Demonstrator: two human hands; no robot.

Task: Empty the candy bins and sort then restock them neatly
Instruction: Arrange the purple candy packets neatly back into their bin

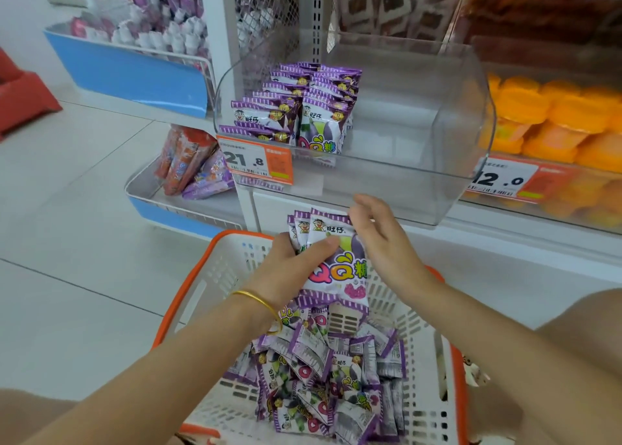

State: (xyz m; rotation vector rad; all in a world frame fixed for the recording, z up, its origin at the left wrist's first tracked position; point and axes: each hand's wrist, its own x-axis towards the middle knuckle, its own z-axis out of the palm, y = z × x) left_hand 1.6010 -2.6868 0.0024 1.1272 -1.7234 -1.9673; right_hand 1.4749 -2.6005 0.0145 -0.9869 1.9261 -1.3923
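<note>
My left hand [292, 263] grips a small stack of purple QQ candy packets [331, 259] upright above the basket. My right hand [380, 239] touches the stack's right edge and top with loosely bent fingers. Below them a white basket with an orange rim [215, 276] holds a loose heap of the same purple packets [323, 377]. On the shelf stands a clear plastic bin [437, 148]. Two neat rows of purple packets [303, 104] fill its left part; its right part holds nothing.
An orange price tag reading 21.8 [255, 160] hangs on the bin's front. Orange packets [552, 121] fill the bin to the right. Blue-fronted wire racks [134, 74] with other sweets stand at the left, over pale floor tiles [67, 242].
</note>
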